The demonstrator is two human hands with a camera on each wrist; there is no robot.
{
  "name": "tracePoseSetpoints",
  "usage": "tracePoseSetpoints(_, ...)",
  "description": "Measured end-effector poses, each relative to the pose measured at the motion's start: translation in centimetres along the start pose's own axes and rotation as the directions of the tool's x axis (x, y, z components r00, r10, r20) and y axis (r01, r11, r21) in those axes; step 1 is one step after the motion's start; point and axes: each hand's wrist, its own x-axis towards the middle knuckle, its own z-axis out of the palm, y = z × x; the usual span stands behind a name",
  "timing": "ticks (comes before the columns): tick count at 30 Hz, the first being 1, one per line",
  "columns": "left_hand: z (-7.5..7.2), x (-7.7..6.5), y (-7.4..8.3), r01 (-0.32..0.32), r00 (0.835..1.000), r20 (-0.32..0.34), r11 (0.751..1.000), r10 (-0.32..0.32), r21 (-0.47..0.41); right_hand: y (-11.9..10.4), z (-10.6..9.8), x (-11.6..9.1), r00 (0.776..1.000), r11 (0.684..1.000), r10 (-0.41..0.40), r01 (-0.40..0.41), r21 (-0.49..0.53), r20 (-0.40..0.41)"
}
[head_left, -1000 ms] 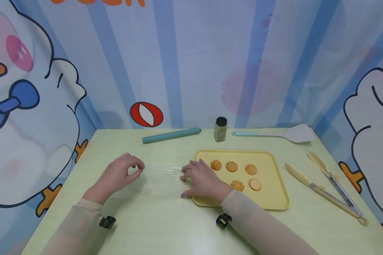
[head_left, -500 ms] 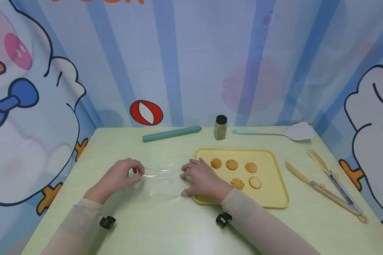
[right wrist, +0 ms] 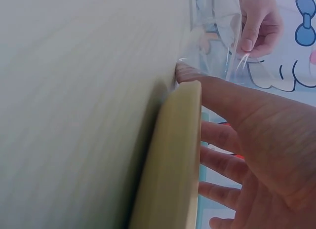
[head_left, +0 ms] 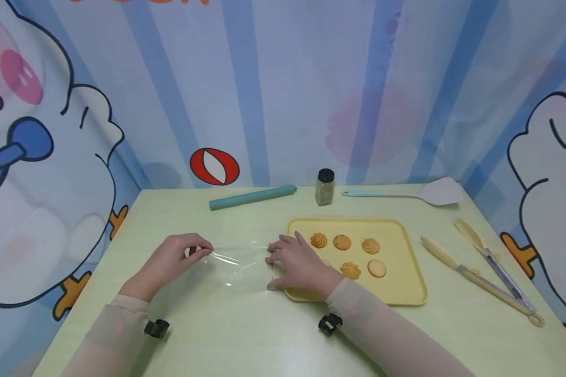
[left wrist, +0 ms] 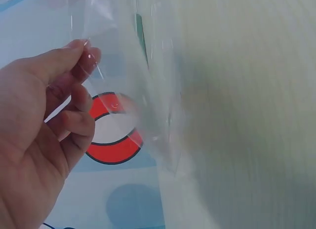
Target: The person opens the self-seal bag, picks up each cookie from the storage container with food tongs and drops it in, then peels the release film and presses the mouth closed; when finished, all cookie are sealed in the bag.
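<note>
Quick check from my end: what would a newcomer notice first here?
Probably the yellow tray of cookies, right of center on the table. Next, the clear plastic left of it: the left hand pinches one end, while the right hand is at the other, over the tray's left edge. Behind, a big white cartoon bird fills the backdrop's left side.
</note>
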Motion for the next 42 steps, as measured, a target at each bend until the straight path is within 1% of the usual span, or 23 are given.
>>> tracePoseSetpoints(2,-0.1,0.0,0.1,-0.005,1.0,-0.01,1.0,0.005,0.004,0.0,-0.1,0.0,1.0,1.0,-0.004,0.004,0.002,-0.002)
tracePoseSetpoints(6,-0.1,0.0,0.1,-0.004,1.0,-0.002,1.0,0.004,-0.003,0.0,-0.1,0.0,1.0,1.0,-0.01,0.01,0.016,-0.001)
tracePoseSetpoints(10,0.0,0.0,0.1,0.009,1.0,0.014,1.0,-0.009,-0.004,0.1,0.1,-0.1,1.0,1.0,-0.011,0.011,0.024,0.003)
tracePoseSetpoints(16,0.3,0.1,0.2,0.026,0.999,0.033,1.0,-0.026,0.0,0.6,0.5,-0.3,0.999,0.999,-0.038,0.038,0.019,-0.001)
tracePoseSetpoints(20,0.6,0.0,0.2,0.027,0.999,0.026,1.0,-0.028,0.004,0.7,0.1,-0.8,0.998,0.998,-0.051,0.052,0.025,-0.04)
tracePoseSetpoints(23,0.7,-0.1,0.1,0.022,1.0,0.016,1.0,-0.022,0.01,0.9,-0.6,-1.6,0.996,0.998,-0.045,0.048,0.037,-0.077)
tracePoseSetpoints(26,0.8,-0.1,0.1,0.013,1.0,0.014,1.0,-0.013,0.013,1.5,-1.3,-2.7,0.994,0.998,-0.029,0.034,0.049,-0.11)
tracePoseSetpoints(30,0.8,-0.2,0.0,0.008,1.0,0.021,1.0,-0.009,0.015,3.0,-2.3,-4.7,0.987,0.999,0.011,-0.003,0.049,-0.158)
tracePoseSetpoints(37,0.7,-0.2,0.3,0.004,1.0,0.014,1.0,-0.005,0.02,6.5,-4.0,-9.3,0.965,0.997,0.062,-0.049,0.057,-0.254)
tracePoseSetpoints(42,0.8,-0.2,0.1,-0.012,1.0,0.007,1.0,0.012,0.024,9.3,-4.6,-12.8,0.942,0.985,0.171,-0.155,0.076,-0.288)
